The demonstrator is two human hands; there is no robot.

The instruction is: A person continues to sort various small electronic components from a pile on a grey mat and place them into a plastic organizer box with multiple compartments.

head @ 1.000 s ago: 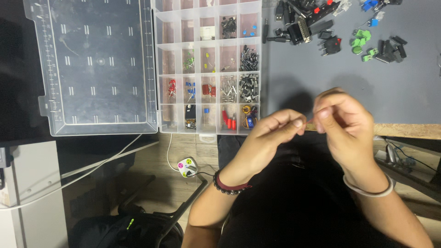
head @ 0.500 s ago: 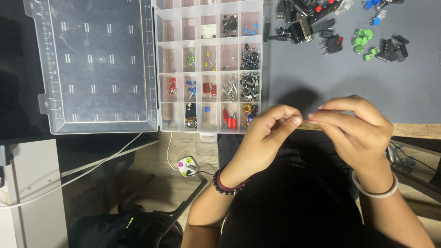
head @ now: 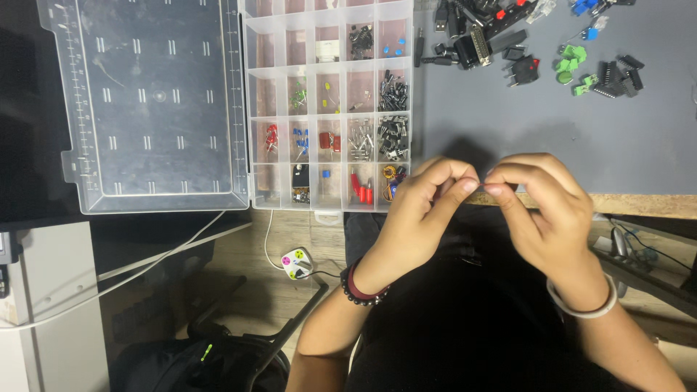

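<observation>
My left hand [head: 425,207], with a dark bead bracelet at the wrist, and my right hand [head: 548,210], with a pale band at the wrist, meet fingertip to fingertip over the front edge of the grey mat [head: 508,123]. Both pinch a tiny thin part [head: 481,187] between thumb and forefinger; the fingers hide nearly all of it. Just left of my left hand lies the clear compartment box [head: 330,109], open, holding several small electronic parts in red, blue, green and black.
The box's clear lid [head: 152,101] lies flat to the left. Black connectors [head: 479,33] and green terminal blocks [head: 573,69] lie scattered at the mat's far side. Below the table edge are white cables, a small white plug [head: 294,263] and a dark bag [head: 210,359].
My hands stay joined at the fingertips in nearly the same spot. The right hand's fingers have curled a little lower over the pinch.
</observation>
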